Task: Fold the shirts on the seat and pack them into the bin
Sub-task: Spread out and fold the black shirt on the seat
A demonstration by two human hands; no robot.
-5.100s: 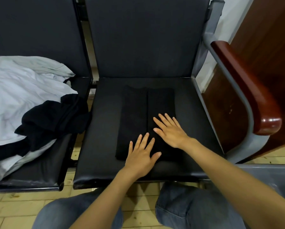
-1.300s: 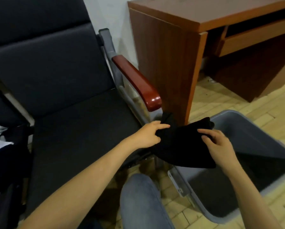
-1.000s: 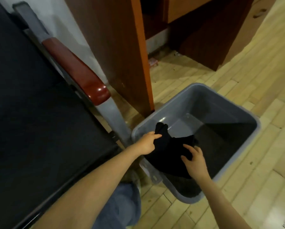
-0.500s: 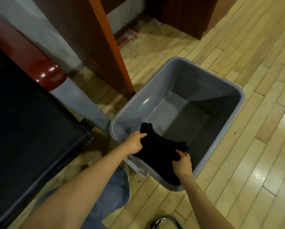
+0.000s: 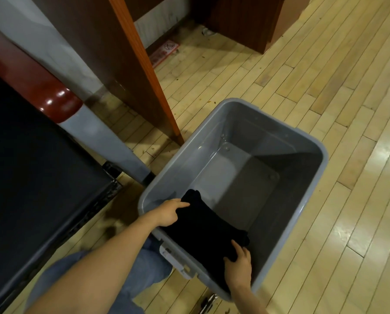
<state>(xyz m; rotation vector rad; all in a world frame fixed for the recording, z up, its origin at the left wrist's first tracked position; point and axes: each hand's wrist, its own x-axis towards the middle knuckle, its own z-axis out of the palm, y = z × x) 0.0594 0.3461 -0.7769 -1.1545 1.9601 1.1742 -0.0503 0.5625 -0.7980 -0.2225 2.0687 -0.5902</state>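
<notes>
"Black shirt (image 5: 203,232), where is it?" asks the first.

"Folded into a dark pad, it sits inside the grey bin (image 5: 268,141) at the near end, lower centre of the frame. The cloth hides whether its underside touches the bin's floor."

"And the hands?"

"The person's left hand (image 5: 169,214) grips the shirt's left edge, thumb on top, just inside the bin's near rim. The right hand (image 5: 238,268) has its fingers curled over the near right corner. Both are holding cloth."

"Which step, then?"

"Packing, by the look of it. The folding of this shirt seems done and it is going into the bin. The next move likely calls for lowering it flat against the near wall and letting both edges go together, so the fold does not spring open. Grey plastic floor shows toward the upper right of the bin, so there is room beside it."

"The seat?"

"The black seat (image 5: 31,177) fills the left of the frame, with its red-brown armrest (image 5: 53,100) at upper left. Only part of it is in view, so how many shirts remain cannot be judged."

"Any writing?"

"None can be seen on the shirt or the bin. A red-and-white sticker (image 5: 164,52) lies on the wooden floor at upper centre, beside the brown desk panel (image 5: 126,64). It carries a round symbol, but its print is too small to read."
</notes>
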